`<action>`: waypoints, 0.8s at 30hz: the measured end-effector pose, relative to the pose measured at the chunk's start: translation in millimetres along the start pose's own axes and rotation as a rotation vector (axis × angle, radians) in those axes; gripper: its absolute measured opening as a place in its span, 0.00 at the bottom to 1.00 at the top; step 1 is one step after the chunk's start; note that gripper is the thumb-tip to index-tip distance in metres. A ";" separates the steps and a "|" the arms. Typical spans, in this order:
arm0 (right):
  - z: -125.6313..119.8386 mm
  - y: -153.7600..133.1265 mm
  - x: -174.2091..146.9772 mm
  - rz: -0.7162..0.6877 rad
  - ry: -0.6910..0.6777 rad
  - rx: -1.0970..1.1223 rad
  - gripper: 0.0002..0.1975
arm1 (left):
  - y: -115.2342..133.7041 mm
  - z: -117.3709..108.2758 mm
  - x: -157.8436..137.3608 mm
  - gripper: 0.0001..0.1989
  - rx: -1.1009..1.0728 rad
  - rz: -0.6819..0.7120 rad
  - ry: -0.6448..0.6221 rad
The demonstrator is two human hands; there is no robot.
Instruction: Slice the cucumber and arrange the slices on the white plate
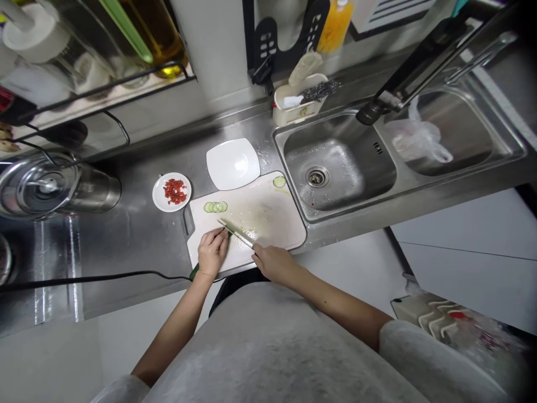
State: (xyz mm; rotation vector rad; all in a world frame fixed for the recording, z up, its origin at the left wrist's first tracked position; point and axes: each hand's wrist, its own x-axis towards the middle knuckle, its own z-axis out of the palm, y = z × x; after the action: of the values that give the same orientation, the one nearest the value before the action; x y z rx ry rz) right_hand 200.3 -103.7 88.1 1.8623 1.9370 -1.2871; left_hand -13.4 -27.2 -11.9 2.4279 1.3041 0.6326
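Here, the left hand [213, 250] is clamped on the cucumber [194, 272], which reaches the near left corner of the board [277, 224]. The right hand [272, 260] grips the knife [242, 238], blade against the left fingertips. Open room stretches rightward toward the sink [348, 170]; the plate [230, 162] borders the far edge.

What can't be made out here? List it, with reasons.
In the head view:
Middle of the cucumber: under the left hand.
Handle of the knife: inside the right hand.
Contents of the plastic bag: behind crumpled plastic.
Top of the amber bottle: cut off by the upper edge.
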 end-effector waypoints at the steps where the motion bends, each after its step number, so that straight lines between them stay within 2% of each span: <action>1: 0.2 0.0 0.5 0.002 -0.006 0.000 0.17 | 0.1 -0.1 0.0 0.10 -0.002 -0.002 -0.002; 24: 3.9 15.8 11.5 -0.035 -0.029 0.027 0.18 | 0.0 0.5 0.3 0.11 0.003 0.022 0.023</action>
State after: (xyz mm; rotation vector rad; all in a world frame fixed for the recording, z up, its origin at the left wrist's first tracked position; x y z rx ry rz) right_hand 210.0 -100.0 71.1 1.8201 1.9556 -1.3493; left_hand -13.0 -27.0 -12.2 2.4478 1.2895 0.6664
